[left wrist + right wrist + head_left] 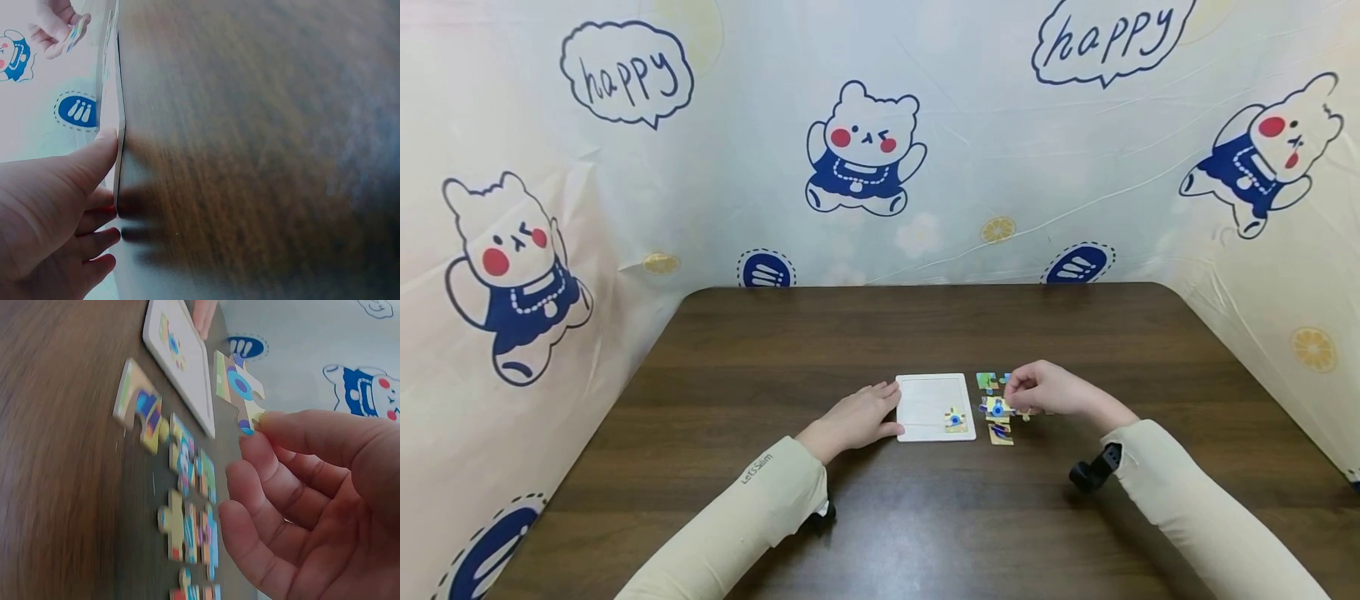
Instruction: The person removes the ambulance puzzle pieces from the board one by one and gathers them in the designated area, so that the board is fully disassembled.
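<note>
A white puzzle tray point(921, 407) lies flat on the table, with one jigsaw piece point(955, 421) in its near right corner. My left hand point(853, 418) rests at the tray's left side, thumb and fingertips touching its edge in the left wrist view. Between thumb and index finger, my right hand point(312, 481) pinches a jigsaw piece point(239, 387) with a blue round figure on it. That piece is held up off the table, just right of the tray. Below it lie several loose jigsaw pieces point(140, 403), partly hidden by the right hand in the head view.
The brown wooden table point(760, 350) extends all around the tray. Behind it hangs a patterned cloth point(970, 167) with cartoon bears. A dark wrist device point(1095, 468) sits at the right cuff, low over the table.
</note>
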The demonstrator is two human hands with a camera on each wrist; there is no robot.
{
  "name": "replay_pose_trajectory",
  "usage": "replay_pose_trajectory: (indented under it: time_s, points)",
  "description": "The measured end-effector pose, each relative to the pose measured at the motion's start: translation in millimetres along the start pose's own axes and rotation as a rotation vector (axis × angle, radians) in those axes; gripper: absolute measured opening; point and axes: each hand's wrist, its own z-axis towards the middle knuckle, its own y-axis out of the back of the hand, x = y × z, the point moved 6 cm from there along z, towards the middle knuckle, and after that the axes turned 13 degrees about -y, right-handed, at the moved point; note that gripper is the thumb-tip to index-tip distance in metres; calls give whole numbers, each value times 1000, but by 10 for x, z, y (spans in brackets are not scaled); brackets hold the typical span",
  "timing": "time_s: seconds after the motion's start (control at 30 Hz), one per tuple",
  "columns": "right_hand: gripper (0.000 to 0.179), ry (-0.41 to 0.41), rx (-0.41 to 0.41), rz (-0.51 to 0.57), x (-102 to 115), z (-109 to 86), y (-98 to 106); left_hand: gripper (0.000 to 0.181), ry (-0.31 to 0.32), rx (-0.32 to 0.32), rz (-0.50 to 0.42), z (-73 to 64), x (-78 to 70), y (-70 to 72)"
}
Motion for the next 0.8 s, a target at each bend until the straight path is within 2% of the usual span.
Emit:
replay_pose_trajectory:
  time_s: [0.33, 0.8]
  points:
    - [8, -8, 22, -17, -205, -139, 134, 56, 6, 1, 11, 6, 1, -5]
    - [10, -46, 54, -53, -387, -176, 102, 55, 10, 1, 1, -7, -2, 1]
